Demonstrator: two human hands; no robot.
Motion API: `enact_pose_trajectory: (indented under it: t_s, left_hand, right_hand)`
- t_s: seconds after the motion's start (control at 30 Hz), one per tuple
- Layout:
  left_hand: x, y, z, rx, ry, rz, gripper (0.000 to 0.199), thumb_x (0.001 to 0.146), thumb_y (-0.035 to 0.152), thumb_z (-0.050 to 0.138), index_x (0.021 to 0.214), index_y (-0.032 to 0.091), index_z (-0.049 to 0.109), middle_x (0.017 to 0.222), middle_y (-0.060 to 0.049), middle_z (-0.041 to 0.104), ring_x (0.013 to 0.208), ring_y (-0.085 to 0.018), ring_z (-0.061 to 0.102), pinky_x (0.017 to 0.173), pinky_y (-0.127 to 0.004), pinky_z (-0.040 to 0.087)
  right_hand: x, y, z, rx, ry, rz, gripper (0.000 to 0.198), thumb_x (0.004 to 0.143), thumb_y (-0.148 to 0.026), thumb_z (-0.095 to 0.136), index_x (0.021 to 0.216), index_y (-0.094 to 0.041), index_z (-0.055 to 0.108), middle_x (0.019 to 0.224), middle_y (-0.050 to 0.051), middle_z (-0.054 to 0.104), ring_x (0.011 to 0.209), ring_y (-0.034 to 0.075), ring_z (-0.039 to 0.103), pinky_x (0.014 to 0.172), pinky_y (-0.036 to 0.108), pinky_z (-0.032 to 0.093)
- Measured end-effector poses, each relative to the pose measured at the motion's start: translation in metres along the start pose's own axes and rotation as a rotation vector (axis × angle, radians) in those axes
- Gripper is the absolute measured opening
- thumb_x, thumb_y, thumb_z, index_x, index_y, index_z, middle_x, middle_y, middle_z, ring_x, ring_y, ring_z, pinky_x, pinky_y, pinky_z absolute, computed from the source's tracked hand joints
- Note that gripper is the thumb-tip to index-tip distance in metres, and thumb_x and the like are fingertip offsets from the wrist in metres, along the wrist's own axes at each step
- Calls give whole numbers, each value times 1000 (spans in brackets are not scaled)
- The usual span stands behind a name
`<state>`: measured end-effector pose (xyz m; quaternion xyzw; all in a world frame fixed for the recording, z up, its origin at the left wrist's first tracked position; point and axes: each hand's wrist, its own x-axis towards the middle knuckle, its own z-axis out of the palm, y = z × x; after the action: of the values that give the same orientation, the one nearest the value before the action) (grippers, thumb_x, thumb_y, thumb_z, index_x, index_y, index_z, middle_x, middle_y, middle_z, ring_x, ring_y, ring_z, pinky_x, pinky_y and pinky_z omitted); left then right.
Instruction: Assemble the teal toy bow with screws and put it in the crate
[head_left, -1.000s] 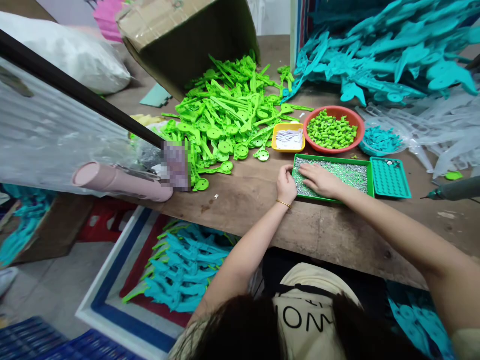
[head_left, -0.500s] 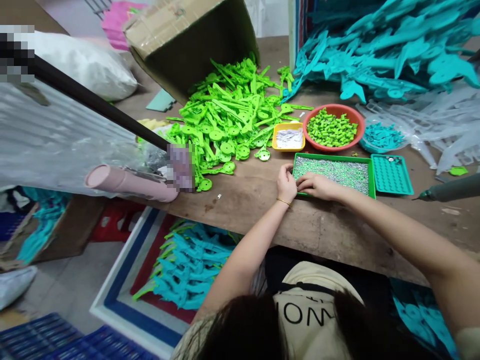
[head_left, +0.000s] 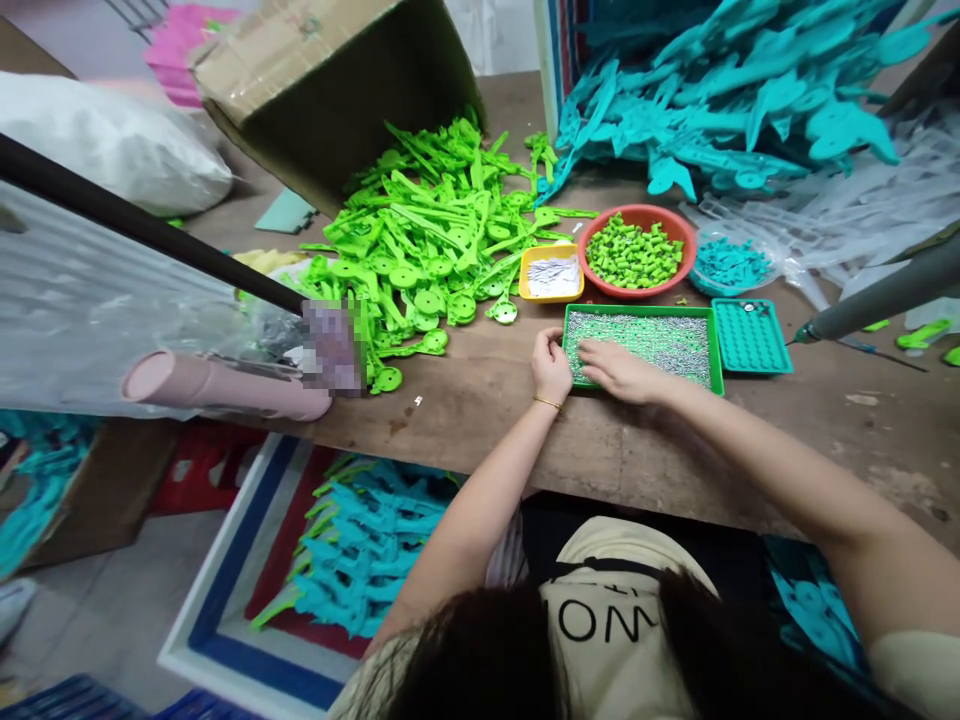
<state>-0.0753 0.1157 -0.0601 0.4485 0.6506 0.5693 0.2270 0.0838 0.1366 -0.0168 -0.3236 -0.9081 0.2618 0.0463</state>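
A shallow green tray [head_left: 716, 350] filled with tiny silvery metal pieces lies on the wooden table. My left hand [head_left: 551, 366] is closed round the tray's left edge, thumb and fingers at the rim. Over the tray's left part my right hand [head_left: 619, 370] lies flat, its fingers stretched out on the small pieces and nothing visibly gripped. Touching the tray on its right is a teal plate with rows of dimples [head_left: 754, 340]. Behind the tray stand a yellow dish [head_left: 551, 297] of thin pins and a red bowl [head_left: 636, 291] of small green parts.
A pile of lime-green plastic parts [head_left: 427, 235] spills from a tipped cardboard box [head_left: 300, 75]. Turquoise parts [head_left: 720, 110] are heaped at the back right. A pink cylinder [head_left: 225, 385] lies left; a grey rod [head_left: 885, 295] slants in from the right. Below the table is a box of turquoise parts [head_left: 367, 540].
My right hand has shifted slightly within the tray, its fingers now straighter and flatter. More green tray bottom shows among the metal pieces. My left hand stays at the edge; the whole view has shifted.
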Motion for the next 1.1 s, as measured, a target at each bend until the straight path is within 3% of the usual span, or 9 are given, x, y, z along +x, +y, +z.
enact_pose_trajectory:
  t_s: [0.17, 0.33, 0.47, 0.63, 0.73, 0.8, 0.87, 0.97, 1.1]
  left_hand:
    - [1, -4, -1, 3, 0, 8, 24, 83, 5, 41, 90, 17, 60, 89, -4, 66, 87, -15, 62, 86, -28, 49]
    - [1, -8, 1, -13, 20, 8, 24, 83, 5, 41, 90, 17, 60, 89, -4, 66, 87, -16, 62, 86, -28, 49]
    - [1, -6, 1, -7, 28, 15, 24, 83, 4, 41, 89, 18, 60, 88, -4, 66, 86, -16, 62, 86, -28, 49]
    - [2, -5, -1, -1, 14, 27, 24, 83, 4, 41, 89, 17, 60, 88, -3, 66, 86, -16, 63, 85, -28, 49]
    - [2, -6, -1, -4, 9, 27, 24, 83, 4, 42, 90, 17, 60, 88, -4, 66, 86, -16, 63, 85, -28, 49]
    - [2, -6, -1, -7, 7, 26, 24, 84, 3, 42, 90, 17, 61, 89, -4, 66, 86, -16, 63, 85, -28, 49]
    - [2, -6, 0, -8, 7, 26, 24, 84, 3, 42, 89, 17, 62, 88, -4, 67, 86, -16, 62, 85, -28, 49]
    - [2, -6, 0, -6, 10, 28, 25, 84, 4, 42, 88, 17, 62, 88, -4, 67, 86, -16, 62, 85, -28, 49]
    - [3, -6, 0, -5, 9, 44, 24, 84, 4, 42, 89, 18, 62, 89, -4, 67, 87, -17, 63, 84, -29, 49]
  right_hand:
    - [-48, 20, -16, -116, -63, -86, 51, 101, -43, 26, 132, -17, 58, 145, 11, 50, 139, 28, 40, 116, 55, 29]
    - [-98, 45, -35, -308, 65, 287, 47, 98, -36, 37, 136, -14, 53, 134, 20, 52, 124, 34, 49, 102, 50, 44]
    - [-54, 3, -25, -268, 85, 571, 50, 96, -40, 42, 132, -7, 52, 120, 25, 49, 113, 38, 49, 92, 49, 45]
    - [17, -40, -8, -179, 56, 427, 30, 93, -32, 51, 115, -15, 62, 119, 15, 53, 109, 26, 53, 94, 34, 44]
    - [11, -26, -10, -167, 41, 369, 23, 94, -25, 46, 102, -19, 66, 109, 9, 60, 102, 19, 56, 92, 29, 45]
    - [-15, -6, -17, -200, 76, 441, 26, 95, -23, 42, 101, -15, 66, 108, 13, 61, 105, 24, 56, 94, 35, 45]
    - [-42, 15, -24, -253, 147, 544, 32, 95, -24, 41, 112, -8, 62, 122, 21, 56, 118, 32, 50, 100, 45, 42]
    - [-58, 29, -25, -240, 196, 687, 58, 95, -33, 46, 139, 3, 40, 150, 31, 27, 142, 41, 25, 113, 52, 28]
    - [-13, 4, -7, -102, 134, 736, 79, 96, -42, 42, 148, 11, 14, 156, 36, 4, 147, 46, 3, 119, 58, 12]
